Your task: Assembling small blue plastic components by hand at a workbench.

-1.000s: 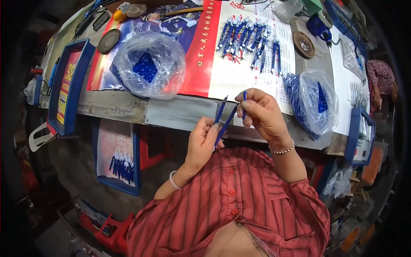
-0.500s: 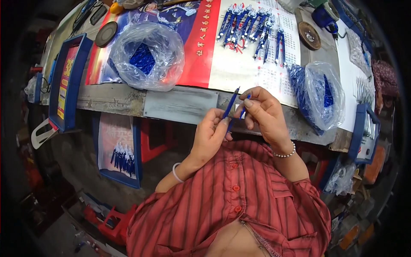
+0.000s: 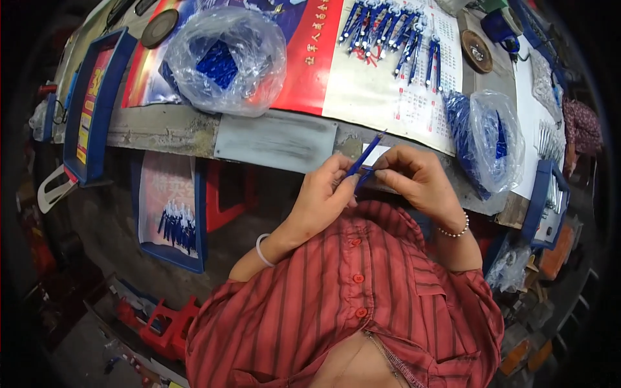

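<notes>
A slim blue pen barrel (image 3: pixel 371 153) with a pointed tip slants up and to the right from my left hand (image 3: pixel 323 197), whose thumb and fingers are closed around it. Close beside it, my right hand (image 3: pixel 424 182) pinches a small blue pen part (image 3: pixel 363 174) against or next to the lower barrel. My fingertips hide most of that part, so I cannot tell whether the two are joined. Both hands are in front of the table's near edge, next to a small white patch (image 3: pixel 373 149).
An open plastic bag (image 3: pixel 262 48) holds blue parts; another bag (image 3: pixel 501 145) lies to the right. Finished-looking blue pens (image 3: pixel 388 32) lie on a poster. Blue trays stand at left (image 3: pixel 97 119), below (image 3: pixel 200 226) and at right (image 3: pixel 533 210). A round brown dish (image 3: pixel 477 52) sits behind.
My right hand has brought its blue part down to the barrel in my left hand. The barrel leans more to the right, and the whole view has shifted slightly.
</notes>
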Demonstrator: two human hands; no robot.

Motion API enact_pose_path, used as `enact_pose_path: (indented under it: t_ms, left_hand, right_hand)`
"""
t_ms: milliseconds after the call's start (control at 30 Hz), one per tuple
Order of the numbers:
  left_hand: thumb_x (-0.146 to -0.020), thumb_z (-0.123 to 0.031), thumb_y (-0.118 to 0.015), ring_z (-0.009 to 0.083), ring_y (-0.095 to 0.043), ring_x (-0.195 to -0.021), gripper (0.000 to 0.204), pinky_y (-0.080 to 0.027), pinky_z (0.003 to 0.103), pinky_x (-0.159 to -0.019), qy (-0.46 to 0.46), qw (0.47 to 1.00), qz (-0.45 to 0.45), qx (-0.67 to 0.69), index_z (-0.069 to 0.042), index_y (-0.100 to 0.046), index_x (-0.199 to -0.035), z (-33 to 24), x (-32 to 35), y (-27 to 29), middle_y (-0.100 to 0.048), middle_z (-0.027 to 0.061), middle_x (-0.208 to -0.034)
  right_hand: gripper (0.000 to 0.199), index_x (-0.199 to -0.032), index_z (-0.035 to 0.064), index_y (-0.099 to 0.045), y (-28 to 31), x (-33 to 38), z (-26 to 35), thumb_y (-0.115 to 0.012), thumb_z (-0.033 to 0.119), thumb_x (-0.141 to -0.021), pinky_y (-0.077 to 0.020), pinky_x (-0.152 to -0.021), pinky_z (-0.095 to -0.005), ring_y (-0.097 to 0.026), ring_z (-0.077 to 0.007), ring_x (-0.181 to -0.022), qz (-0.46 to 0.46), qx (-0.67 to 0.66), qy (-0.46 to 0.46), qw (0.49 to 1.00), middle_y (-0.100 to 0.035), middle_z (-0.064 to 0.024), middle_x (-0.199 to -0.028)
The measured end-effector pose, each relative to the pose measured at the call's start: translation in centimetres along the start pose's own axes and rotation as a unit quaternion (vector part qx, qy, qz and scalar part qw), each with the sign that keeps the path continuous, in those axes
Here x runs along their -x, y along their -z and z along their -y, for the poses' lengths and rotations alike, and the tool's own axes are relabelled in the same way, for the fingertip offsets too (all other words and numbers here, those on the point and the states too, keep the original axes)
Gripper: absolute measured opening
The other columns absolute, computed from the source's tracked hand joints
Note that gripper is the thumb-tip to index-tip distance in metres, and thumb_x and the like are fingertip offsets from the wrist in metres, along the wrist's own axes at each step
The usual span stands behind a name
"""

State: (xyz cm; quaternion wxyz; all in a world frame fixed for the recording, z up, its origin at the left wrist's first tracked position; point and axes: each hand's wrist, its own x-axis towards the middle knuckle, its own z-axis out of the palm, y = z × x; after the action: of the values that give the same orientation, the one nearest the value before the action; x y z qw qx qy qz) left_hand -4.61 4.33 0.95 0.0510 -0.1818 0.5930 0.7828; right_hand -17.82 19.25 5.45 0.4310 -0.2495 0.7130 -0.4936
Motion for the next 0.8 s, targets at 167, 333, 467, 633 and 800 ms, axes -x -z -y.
enact_pose_path:
  t_ms: [167,333,467,633,800]
  left_hand:
    - [-0.09,-0.003,-0.048,0.0064,-0.057,-0.064,0.021,-0.046,0.02,-0.059,0.017,0.999,0.012,-0.032,0.004,-0.05,-0.111,-0.5,0.1,-0.3,-0.061,0.0046,-0.085]
    - [-0.086,-0.002,-0.052,0.009,-0.06,-0.065,0.027,-0.048,0.023,-0.059,-0.022,0.994,0.01,-0.108,0.005,-0.053,-0.112,-0.4,0.2,-0.3,-0.065,0.0084,-0.085]
    - [-0.085,-0.002,-0.053,0.0094,-0.061,-0.064,0.028,-0.048,0.024,-0.059,-0.053,0.987,0.006,-0.152,0.006,-0.054,-0.112,0.2,0.1,-0.2,-0.065,0.0083,-0.082]
    - [-0.087,-0.006,-0.051,0.0176,-0.064,-0.059,0.022,-0.048,0.027,-0.054,-0.046,0.993,-0.02,-0.109,0.005,-0.056,-0.106,0.3,0.0,-0.2,-0.064,0.0139,-0.072]
    - [-0.094,-0.009,-0.047,0.0062,-0.058,-0.062,0.021,-0.046,0.021,-0.056,-0.024,0.997,-0.033,-0.062,0.005,-0.053,-0.109,-0.2,0.4,-0.3,-0.065,0.0072,-0.082]
  right_hand:
    - [0.009,-0.088,-0.0047,-0.062,-0.1,0.0,1.1,-0.062,0.002,-0.082,-0.046,-0.061,-0.0221,-0.054,-0.0053,-0.068,0.019,0.122,0.052,0.991,-0.061,-0.0032,-0.072]
    - [0.009,-0.086,-0.0032,-0.063,-0.2,-0.5,1.3,-0.061,0.002,-0.079,-0.0475,-0.061,-0.0274,-0.06,-0.0145,-0.065,0.044,0.206,0.096,0.973,-0.063,-0.01,-0.073]
    - [0.01,-0.086,-0.0016,-0.063,-0.5,-0.8,1.4,-0.062,0.004,-0.078,-0.0485,-0.062,-0.0321,-0.063,-0.0258,-0.068,0.049,0.245,0.122,0.961,-0.063,-0.0152,-0.077]
    - [0.027,-0.103,0.0014,-0.058,-1.1,-0.9,0.8,-0.065,0.006,-0.077,-0.0473,-0.059,-0.0316,-0.061,-0.025,-0.065,0.03,0.296,0.132,0.946,-0.063,-0.016,-0.077]
    - [0.066,-0.128,0.0047,-0.039,-1.9,-0.6,0.2,-0.072,0.001,-0.072,-0.0418,-0.053,-0.0209,-0.046,-0.0086,-0.054,-0.262,0.25,0.161,0.918,-0.064,-0.0109,-0.095]
